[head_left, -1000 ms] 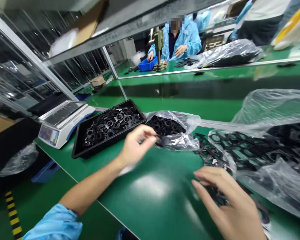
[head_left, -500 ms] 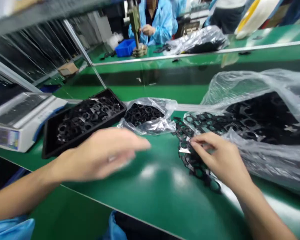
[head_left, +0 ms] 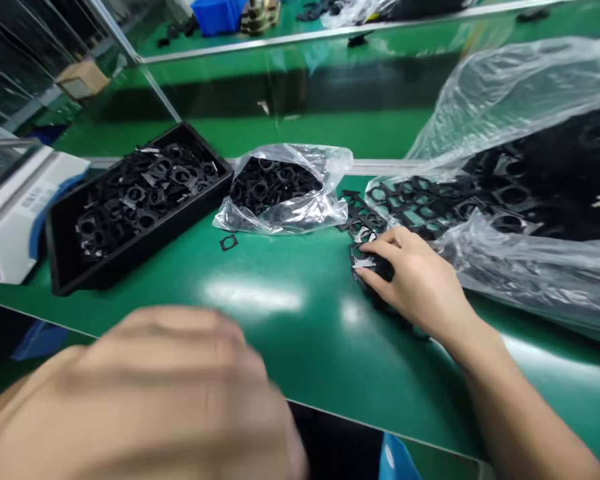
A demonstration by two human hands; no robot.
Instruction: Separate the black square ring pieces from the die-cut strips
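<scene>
Our two hands are well apart. We have the right hand (head_left: 420,280) at the loose pile of black parts (head_left: 353,213) on the green bench (head_left: 300,320), with thumb and forefinger to either side of a silvery part (head_left: 364,263); we cannot tell whether they grip it. Our left hand (head_left: 180,393) is close to the camera, blurred, its back towards us and its fingers bent, so we cannot tell whether it holds anything.

The pile lies just beside the mouth of a large clear bag (head_left: 540,267), which has more black parts inside. Left of the pile we see a small clear bag (head_left: 330,160), open and filled with similar parts, and one single black frame (head_left: 223,245) lying flat on the bench in front of it. Further left stands a black tray (head_left: 135,257), tilted in our view and heaped with parts, next to a white scale (head_left: 23,233) at the edge of view.
</scene>
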